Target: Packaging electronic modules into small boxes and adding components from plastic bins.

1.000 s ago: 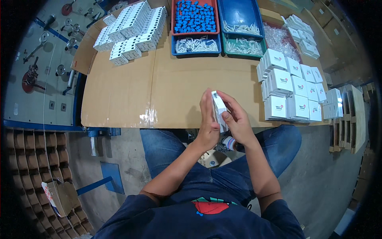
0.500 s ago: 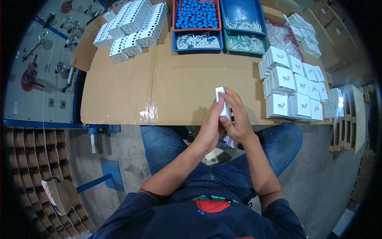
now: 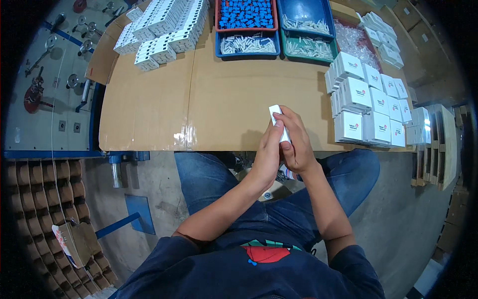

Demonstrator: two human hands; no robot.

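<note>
Over the near edge of the table (image 3: pixel 144 112), we hold one white piece (image 3: pixel 274 110) between left hand (image 3: pixel 268 157) and right hand (image 3: pixel 299 149), fingers (image 3: pixel 292 118) closed around its sides; one second ago our hands stood wider apart, showing more of it.

Wooden pallets (image 3: pixel 448 149) stand on the grey floor (image 3: pixel 393 214).

White boxes (image 3: pixel 348 130) bear small red-and-dark printed marks (image 3: pixel 381 127).
</note>
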